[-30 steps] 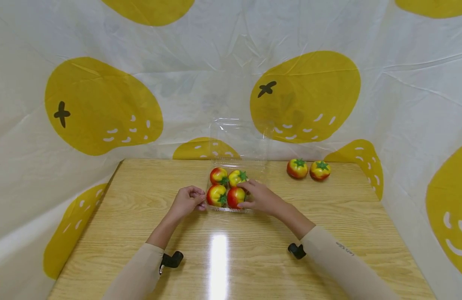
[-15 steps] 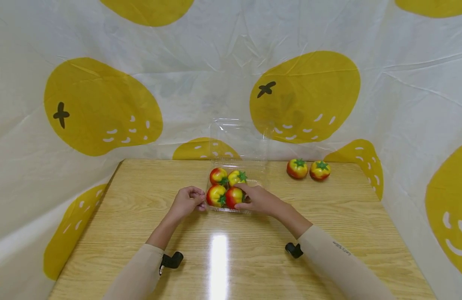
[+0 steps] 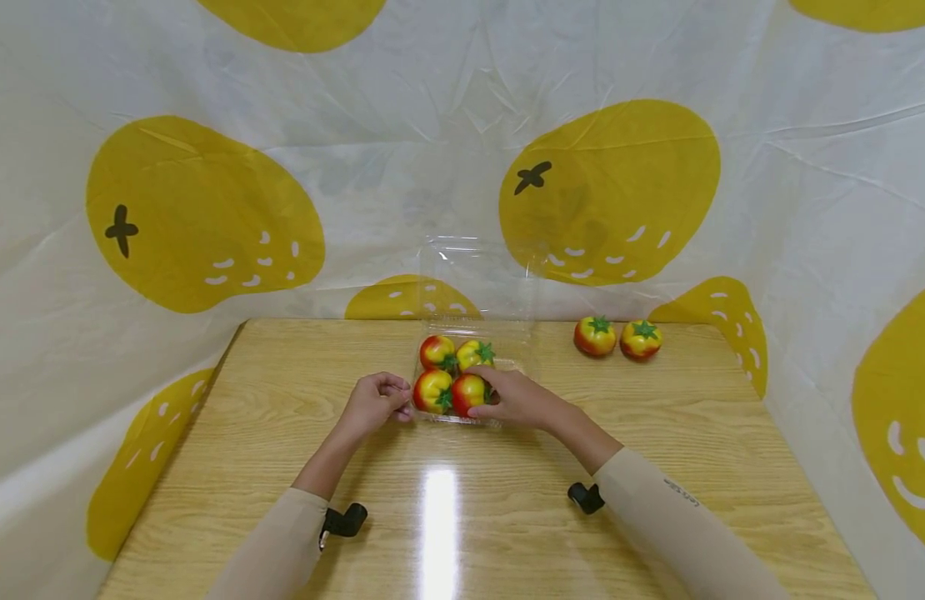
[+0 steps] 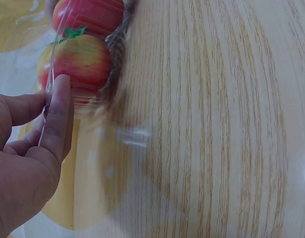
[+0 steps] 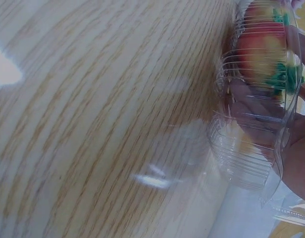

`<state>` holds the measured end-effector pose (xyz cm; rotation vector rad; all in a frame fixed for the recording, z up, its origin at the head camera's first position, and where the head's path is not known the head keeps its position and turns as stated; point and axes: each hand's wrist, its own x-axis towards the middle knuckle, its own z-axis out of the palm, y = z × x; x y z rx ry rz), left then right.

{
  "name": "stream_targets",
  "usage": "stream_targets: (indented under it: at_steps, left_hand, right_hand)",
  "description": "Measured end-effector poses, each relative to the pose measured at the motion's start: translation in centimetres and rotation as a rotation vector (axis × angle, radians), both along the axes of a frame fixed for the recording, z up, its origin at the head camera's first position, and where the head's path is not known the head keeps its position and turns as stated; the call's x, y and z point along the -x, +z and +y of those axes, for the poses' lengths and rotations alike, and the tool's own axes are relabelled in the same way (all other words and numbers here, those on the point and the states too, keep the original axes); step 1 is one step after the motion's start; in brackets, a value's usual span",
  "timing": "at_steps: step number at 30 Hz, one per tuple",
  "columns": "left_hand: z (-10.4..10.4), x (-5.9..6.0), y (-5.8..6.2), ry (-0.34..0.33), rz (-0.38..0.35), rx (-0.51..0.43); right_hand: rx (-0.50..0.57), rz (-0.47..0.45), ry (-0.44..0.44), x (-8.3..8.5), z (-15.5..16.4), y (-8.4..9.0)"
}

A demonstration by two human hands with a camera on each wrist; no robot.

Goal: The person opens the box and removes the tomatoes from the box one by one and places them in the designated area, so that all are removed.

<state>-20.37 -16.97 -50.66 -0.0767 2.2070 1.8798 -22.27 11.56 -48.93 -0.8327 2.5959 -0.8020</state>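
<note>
A clear plastic clamshell box [image 3: 462, 421] stands on the wooden table with its lid [image 3: 481, 279] raised at the back. Inside sit several red-and-yellow toy tomatoes with green leafy tops, filling its left and middle part. My left hand [image 3: 374, 402] pinches the box's left rim between thumb and fingers, as the left wrist view shows close up. Reaching into the box from the right, my right hand [image 3: 521, 402] grips the front right toy tomato [image 3: 468, 395], which lies beside the front left toy tomato [image 3: 432, 392]. In the right wrist view its fingers show through the ribbed clear wall.
Two more toy tomatoes, one [image 3: 595, 337] left of the other [image 3: 642, 341], stand near the table's back right edge. Behind the table [image 3: 297, 358] hangs a white cloth [image 3: 402, 192] printed with yellow fruit, close to the raised lid. Both wrists carry small black cameras.
My right hand has shifted slightly left with the front right toy tomato, bringing it against its front left neighbour. My left hand stays at the box's rim.
</note>
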Motion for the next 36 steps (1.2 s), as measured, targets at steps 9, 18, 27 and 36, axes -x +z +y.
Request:
stream_targets:
  at_steps: [9, 18, 27, 36]
  left_hand:
    - [-0.03, 0.08, 0.00, -0.008, 0.013, 0.007]
    - [-0.14, 0.05, 0.03, -0.005, 0.009, -0.002]
    - [-0.02, 0.01, 0.05, -0.007, 0.009, -0.004]
    - [-0.12, -0.01, -0.13, -0.010, 0.008, -0.012]
  right_hand:
    - [0.010, -0.028, -0.010, 0.04, -0.14, 0.15]
    - [0.019, -0.065, 0.021, 0.18, -0.33, 0.22]
    - [0.025, -0.084, 0.020, 0.16, -0.23, 0.23]
    - [0.049, -0.085, 0.013, -0.17, -0.09, 0.53]
